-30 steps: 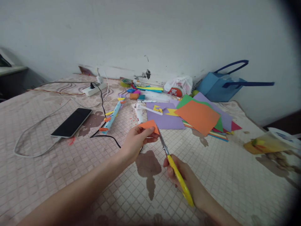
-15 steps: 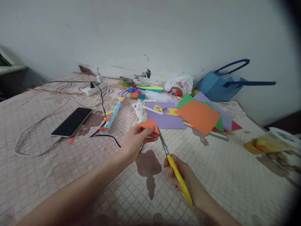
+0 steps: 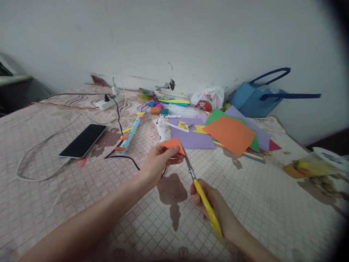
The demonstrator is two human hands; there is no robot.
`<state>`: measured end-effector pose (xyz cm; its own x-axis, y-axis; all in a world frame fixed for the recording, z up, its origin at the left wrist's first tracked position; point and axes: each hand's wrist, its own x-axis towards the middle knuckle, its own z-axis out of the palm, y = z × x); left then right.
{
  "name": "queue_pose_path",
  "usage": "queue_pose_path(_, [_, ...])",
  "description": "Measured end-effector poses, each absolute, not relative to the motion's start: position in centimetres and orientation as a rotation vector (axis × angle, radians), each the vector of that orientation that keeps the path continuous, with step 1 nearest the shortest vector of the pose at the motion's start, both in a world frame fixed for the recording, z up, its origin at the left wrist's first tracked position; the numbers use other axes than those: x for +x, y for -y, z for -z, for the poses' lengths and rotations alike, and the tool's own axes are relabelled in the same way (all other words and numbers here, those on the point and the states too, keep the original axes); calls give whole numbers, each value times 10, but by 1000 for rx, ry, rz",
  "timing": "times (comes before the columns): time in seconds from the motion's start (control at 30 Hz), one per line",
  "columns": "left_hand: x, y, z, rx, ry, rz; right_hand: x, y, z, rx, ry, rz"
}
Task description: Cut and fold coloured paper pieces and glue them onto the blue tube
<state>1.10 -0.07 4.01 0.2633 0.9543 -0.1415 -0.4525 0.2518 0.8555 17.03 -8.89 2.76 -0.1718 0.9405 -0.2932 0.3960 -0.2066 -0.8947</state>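
My left hand (image 3: 160, 160) pinches a small piece of orange paper (image 3: 174, 144) between thumb and fingers, above the patterned tablecloth. My right hand (image 3: 211, 202) is wrapped round the yellow handles of a pair of scissors (image 3: 205, 203). The metal blades point up and away and lie at the right edge of the orange piece; whether they are parted is hard to tell. Beyond the hands lies a purple sheet (image 3: 191, 140) with yellow scraps (image 3: 183, 125) on it. To its right is a stack of coloured paper with an orange sheet (image 3: 231, 134) on top.
A phone (image 3: 83, 142) on a white cable and a light blue strip (image 3: 131, 134) with coloured pieces lie at the left. A power strip (image 3: 109, 103) stands behind. Black cable runs near my left hand. A blue bag (image 3: 252, 100) and a clear container (image 3: 313, 165) are at the right.
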Motion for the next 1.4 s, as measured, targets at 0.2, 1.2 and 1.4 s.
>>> queue_pose_path(0.2, [11,1,-40,802,-775,-1099,171,89,-25,-1603,1561,-1343])
queue_pose_path(1.2, [13,4,-38,777,-783,-1023,168,88,-32,-1596,1674,-1199])
queue_pose_path(1.4, [12,4,-36,772,-771,-1019,168,88,-30,-1603,1615,-1260])
